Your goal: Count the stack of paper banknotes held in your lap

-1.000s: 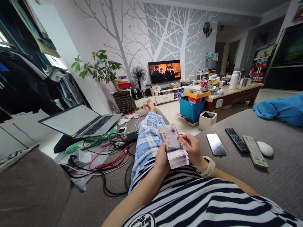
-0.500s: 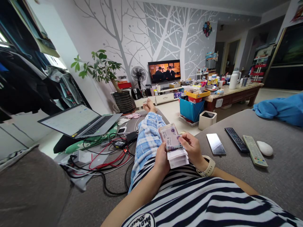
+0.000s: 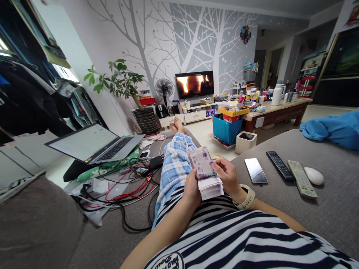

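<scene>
Head view: left of the blue-and-white plaid fabric trousers [image 3: 176, 157], an unfolded grey laptop with a lit screen [image 3: 97, 144]; closer to the trousers, a tangle of red, black and white cables [image 3: 147, 182]. Over the upper end of the trousers, a half-curled left hand [image 3: 193, 188], thumb pressed along the left side of a stack of pale lilac-and-pink printed paper notes [image 3: 202, 163], other fingers mostly hidden. Same stack tilted above the trousers, whitish ends fanned in steps on the side away from the cuffs. Judged light, thin and limp, probably slick between sheets, easy to crease or tear, apt to slip apart if loosely held. Best gripped at both side edges, thumbs on top, fingers supporting below. Just right of the trousers, a right hand [image 3: 226, 173], thumb and forefinger pinched on the stack's right edge. Farther right of the trousers, a pale-faced flat smartphone [image 3: 255, 170].
</scene>
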Available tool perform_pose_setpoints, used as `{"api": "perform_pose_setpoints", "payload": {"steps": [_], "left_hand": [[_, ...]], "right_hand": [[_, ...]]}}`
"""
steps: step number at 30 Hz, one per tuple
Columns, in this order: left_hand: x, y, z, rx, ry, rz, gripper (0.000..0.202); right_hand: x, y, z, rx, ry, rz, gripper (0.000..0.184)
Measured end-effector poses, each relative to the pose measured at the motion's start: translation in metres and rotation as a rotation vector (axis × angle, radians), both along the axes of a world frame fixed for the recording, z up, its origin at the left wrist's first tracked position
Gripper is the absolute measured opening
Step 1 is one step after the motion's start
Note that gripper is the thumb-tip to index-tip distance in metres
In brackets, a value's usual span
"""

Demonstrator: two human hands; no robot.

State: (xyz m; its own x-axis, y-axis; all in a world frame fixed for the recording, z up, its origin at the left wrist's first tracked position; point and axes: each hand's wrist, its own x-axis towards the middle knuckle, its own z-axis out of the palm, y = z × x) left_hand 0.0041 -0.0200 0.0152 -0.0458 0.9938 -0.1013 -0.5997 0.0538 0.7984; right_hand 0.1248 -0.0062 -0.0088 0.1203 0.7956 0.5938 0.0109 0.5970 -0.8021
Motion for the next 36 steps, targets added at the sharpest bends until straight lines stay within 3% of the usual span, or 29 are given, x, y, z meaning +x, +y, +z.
{"api": "perform_pose_setpoints", "payload": {"steps": [9,26,36], "left_hand": [[0.0,-0.001,-0.002,0.035,0.046,0.005,0.019],[-0.005,0.01,-0.019,0.092,0.076,0.018,0.018],[-0.004,0.006,-0.014,0.068,0.054,0.008,0.016]], "right_hand": [[0.001,-0.001,-0.001,0.027,-0.004,0.014,0.027],[0.001,-0.004,-0.002,0.05,-0.036,0.034,0.031],[0.001,-0.005,-0.003,0.055,-0.006,0.091,0.037]]}}
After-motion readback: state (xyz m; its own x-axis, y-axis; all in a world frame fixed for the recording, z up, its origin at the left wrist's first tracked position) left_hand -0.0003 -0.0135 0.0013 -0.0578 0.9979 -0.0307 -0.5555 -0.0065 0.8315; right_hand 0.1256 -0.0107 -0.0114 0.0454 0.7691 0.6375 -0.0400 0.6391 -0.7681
